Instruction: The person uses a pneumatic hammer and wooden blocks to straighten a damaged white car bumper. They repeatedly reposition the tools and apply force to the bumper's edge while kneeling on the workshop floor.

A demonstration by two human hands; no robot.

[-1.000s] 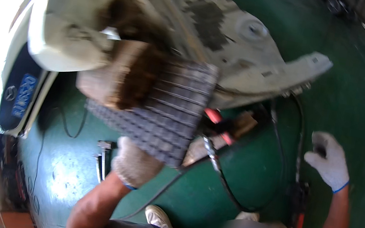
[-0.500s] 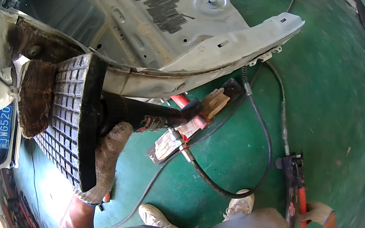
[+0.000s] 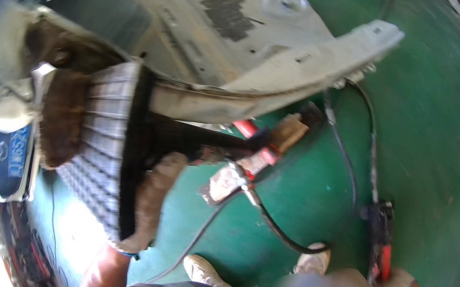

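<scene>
Step in hand, as I read it: bracing a black cylindrical metal ram (image 3: 197,137) with a black grid-faced pad (image 3: 103,134) at the pale grey bare-metal car body (image 3: 277,78), a rough brown wooden block (image 3: 61,121) against the pad. Left hand (image 3: 153,207), white knit glove, cups the ram's underside just behind the pad; finger closure hidden, cannot tell. Right hand (image 3: 400,283), gloved too, wraps the long red handle (image 3: 385,265) of the black hand pump (image 3: 378,229); fingers blurred. Next move would call for the left to keep pad and block square while the right works the handle.

Versus one second ago: right hand was off the pump, in the air, and the pad's grid faced up; it now faces left. Versus half a second ago: same holds, view shifted, blurrier.
</scene>
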